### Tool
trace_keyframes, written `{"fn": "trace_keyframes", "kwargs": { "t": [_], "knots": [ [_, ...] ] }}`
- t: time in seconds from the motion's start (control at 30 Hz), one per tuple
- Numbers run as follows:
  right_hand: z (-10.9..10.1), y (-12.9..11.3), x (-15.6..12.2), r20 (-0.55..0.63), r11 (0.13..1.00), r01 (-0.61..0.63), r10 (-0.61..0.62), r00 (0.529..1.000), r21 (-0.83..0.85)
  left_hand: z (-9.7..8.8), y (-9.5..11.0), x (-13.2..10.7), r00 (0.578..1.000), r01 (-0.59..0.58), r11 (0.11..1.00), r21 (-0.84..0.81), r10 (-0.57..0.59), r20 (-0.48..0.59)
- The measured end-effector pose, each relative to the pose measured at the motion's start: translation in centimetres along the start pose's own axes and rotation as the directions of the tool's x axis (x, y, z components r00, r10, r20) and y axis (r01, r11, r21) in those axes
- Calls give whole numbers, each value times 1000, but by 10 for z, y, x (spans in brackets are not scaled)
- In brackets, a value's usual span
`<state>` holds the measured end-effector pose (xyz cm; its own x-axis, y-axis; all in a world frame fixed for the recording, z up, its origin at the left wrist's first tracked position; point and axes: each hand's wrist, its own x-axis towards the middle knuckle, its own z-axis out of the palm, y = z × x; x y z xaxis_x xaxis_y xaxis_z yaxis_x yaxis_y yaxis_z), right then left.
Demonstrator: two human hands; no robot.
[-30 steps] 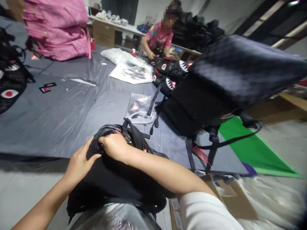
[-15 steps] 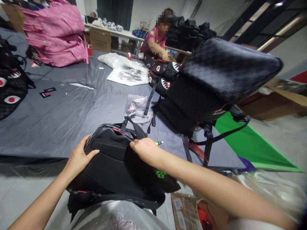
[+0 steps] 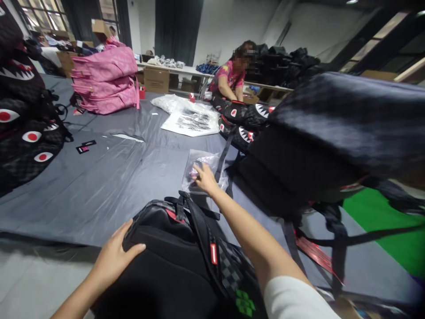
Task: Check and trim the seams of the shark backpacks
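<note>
A black backpack [image 3: 172,261] with red trim and a checkered side lies in front of me at the near edge of the grey sheet [image 3: 99,177]. My left hand [image 3: 114,257] rests flat on its top left corner, fingers spread. My right hand [image 3: 204,177] is stretched forward onto a clear plastic bag [image 3: 202,166] holding something pink, fingers resting on the bag.
A pile of black backpacks [image 3: 325,141] looms at the right, straps hanging. Shark-face backpacks [image 3: 23,133] stand at the left, pink backpacks [image 3: 106,79] at the back left. A person in a pink shirt [image 3: 229,79] sits at the far side. A green sheet [image 3: 388,221] lies at the right.
My right hand left the backpack top and reached forward to the clear plastic bag. The left hand stayed on the backpack. The camera view tilted up and moved closer.
</note>
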<state>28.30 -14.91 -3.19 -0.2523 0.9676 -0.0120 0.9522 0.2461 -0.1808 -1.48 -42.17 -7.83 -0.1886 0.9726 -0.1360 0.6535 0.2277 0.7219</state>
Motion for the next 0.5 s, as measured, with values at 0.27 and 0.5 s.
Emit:
{"fn": "trace_keyframes", "kwargs": {
  "t": [0.27, 0.5],
  "knots": [
    [57, 2, 63, 173, 975, -169, 193, 966, -143, 11, -34, 3, 993, -67, 993, 98, 75, -86],
    [89, -166, 133, 140, 992, 52, -69, 988, 117, 12, -78, 16, 977, -212, 972, 101, 212, 11]
  ]
}}
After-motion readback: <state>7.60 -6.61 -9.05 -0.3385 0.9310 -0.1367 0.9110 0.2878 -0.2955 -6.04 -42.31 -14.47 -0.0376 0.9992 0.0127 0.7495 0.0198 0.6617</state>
